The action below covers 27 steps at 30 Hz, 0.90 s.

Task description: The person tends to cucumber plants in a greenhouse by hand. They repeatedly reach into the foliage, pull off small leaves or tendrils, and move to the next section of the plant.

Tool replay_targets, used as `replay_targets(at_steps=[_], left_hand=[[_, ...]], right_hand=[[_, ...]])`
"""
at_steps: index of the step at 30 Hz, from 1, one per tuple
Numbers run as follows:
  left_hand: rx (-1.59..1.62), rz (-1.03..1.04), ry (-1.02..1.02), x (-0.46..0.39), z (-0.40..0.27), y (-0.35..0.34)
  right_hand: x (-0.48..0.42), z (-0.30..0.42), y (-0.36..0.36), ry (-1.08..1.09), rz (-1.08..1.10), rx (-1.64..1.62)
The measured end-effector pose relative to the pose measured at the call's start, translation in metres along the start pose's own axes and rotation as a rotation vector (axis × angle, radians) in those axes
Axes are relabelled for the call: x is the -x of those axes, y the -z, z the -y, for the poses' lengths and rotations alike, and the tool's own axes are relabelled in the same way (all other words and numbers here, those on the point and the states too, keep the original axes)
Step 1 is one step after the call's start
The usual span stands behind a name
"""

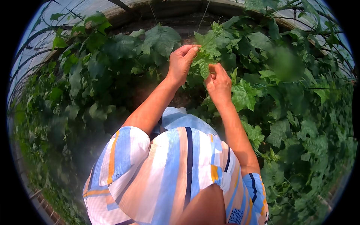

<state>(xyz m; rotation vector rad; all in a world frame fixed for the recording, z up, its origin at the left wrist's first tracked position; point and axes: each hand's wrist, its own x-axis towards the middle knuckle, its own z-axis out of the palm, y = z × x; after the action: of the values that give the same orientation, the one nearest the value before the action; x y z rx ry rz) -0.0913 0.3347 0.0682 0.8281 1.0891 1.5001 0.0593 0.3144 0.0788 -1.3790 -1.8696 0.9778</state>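
Observation:
My left hand (180,63) is raised in front of me, thumb and forefinger pinched together at the edge of a light-green vine shoot (206,56). Exactly what part lies between those fingertips is too small to make out. Lower and to the right, my right hand (220,82) has its fingers curled beside a young lobed leaf (204,68) of the same shoot. The leaf partly covers the right fingertips, so their grip is hidden. A thin string (203,17) hangs from above and runs down behind the shoot's upper leaves.
Dense climbing vines with broad leaves (161,39) surround me on both sides. Curved greenhouse hoops (42,31) carry clear plastic film overhead. Another string (153,12) hangs farther left. A thin line (306,80) crosses the foliage at right.

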Motion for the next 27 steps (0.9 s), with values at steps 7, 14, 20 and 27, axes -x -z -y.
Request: replay_targets(at_steps=[7,14,20,27], left_hand=[[0.045,0.072,-0.047,0.019,0.001,-0.011],[-0.118,0.036,-0.339,0.016,0.004,-0.011],[-0.298,0.290,-0.265,0.015,-0.025,-0.010],[-0.216,0.413,-0.175,0.027,-0.027,-0.019]], right_hand=[[-0.009,-0.005,-0.001,0.151,-0.129,0.131],[-0.013,0.020,0.035,0.300,-0.117,0.382],[-0.035,0.033,0.047,0.305,-0.345,0.042],[-0.040,0.028,0.043,-0.037,0.027,-0.758]])
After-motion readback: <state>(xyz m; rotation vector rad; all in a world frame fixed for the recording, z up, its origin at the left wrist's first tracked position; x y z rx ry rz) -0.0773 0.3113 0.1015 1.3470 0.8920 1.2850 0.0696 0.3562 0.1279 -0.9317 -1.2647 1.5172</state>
